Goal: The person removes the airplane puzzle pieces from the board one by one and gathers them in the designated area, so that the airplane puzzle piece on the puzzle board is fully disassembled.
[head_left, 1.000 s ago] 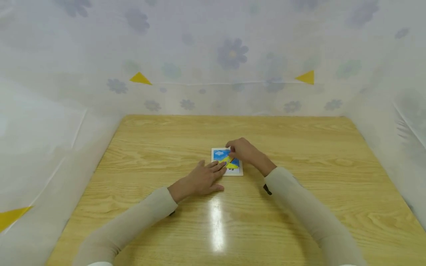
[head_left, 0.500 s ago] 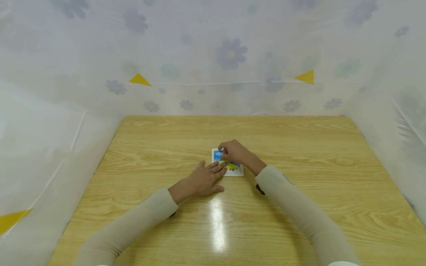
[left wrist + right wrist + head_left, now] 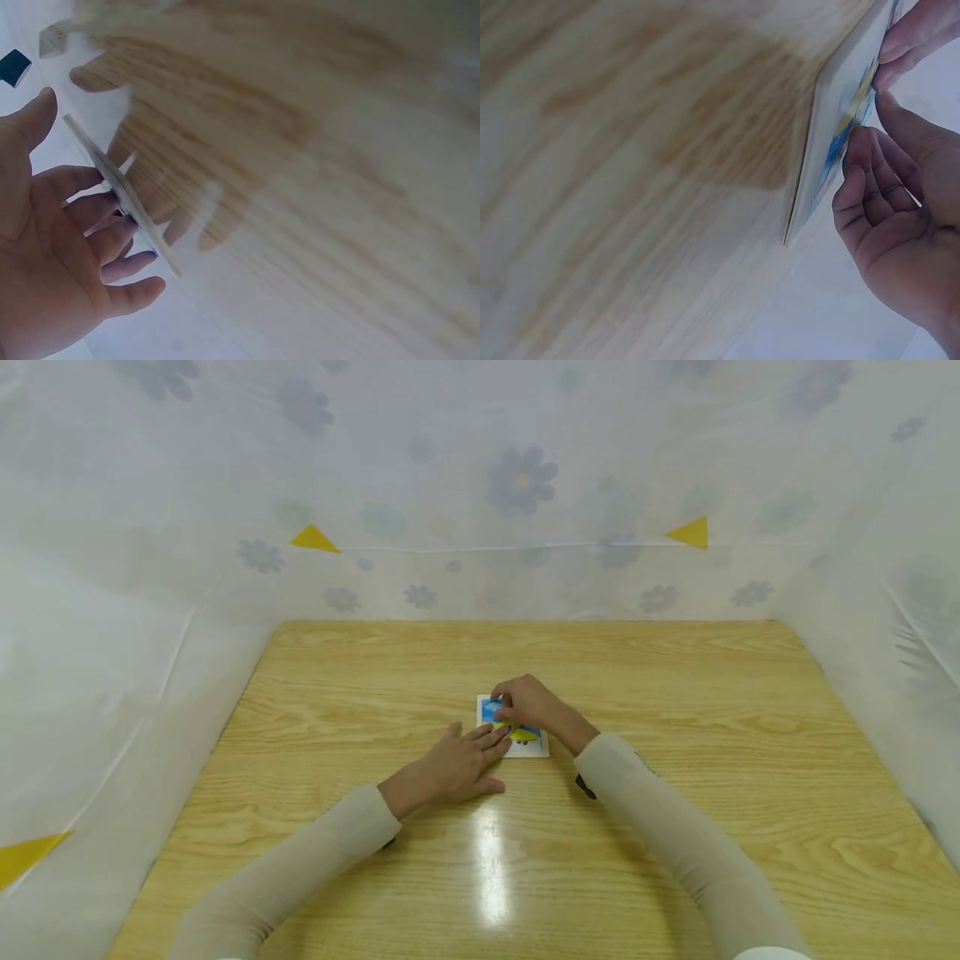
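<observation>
Step in hand: While the left hand (image 3: 450, 766) steadies the small picture puzzle board (image 3: 534, 745) with flat fingertips at its left edge, the right hand (image 3: 534, 703) seems to be seating a piece (image 3: 511, 724) into the picture.
Left grip: released, fingers straight, touching the board's edge.
Right grip: fingers curled over the board; whether they pinch the piece I cannot tell.
Where: board lies flat near the middle of the wooden counter (image 3: 675, 693), both hands on it.
Orientation: its long axis runs away from the person; picture faces up, cloud end far.
Next move, judged: calls for light downward pressure while the left hand keeps the board from sliding.
</observation>
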The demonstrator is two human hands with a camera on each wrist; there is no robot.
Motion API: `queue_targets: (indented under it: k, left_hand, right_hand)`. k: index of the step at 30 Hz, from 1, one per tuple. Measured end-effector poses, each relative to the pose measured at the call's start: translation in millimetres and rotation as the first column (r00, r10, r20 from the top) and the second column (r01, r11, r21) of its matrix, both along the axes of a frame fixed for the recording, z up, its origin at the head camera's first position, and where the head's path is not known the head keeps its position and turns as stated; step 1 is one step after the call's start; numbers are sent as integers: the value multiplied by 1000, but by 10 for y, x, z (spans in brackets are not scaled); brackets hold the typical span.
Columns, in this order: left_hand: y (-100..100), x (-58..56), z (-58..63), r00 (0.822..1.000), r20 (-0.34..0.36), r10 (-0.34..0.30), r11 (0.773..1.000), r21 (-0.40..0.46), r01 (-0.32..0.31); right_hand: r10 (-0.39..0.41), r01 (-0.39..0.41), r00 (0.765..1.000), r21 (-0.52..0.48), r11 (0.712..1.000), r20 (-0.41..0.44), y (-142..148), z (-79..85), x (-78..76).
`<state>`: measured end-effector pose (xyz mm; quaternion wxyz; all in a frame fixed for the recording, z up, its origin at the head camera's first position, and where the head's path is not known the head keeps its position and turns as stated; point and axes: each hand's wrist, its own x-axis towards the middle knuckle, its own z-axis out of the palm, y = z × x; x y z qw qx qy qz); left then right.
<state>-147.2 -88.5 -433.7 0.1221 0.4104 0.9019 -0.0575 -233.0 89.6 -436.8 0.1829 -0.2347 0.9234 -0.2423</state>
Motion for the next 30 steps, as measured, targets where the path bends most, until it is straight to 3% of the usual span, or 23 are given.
queue_targets:
  k: [23,30]
  left_hand:
    - [-4,-35,19,999,35,6,1000,13,-7]
    - [7,-29,38,999,40,3,1000,22,-4]
  right_hand:
    - [55,-54,998,53,997,-14,-63,-13,-64]
    - [38,-39,999,31,999,30,-50,-18,-52]
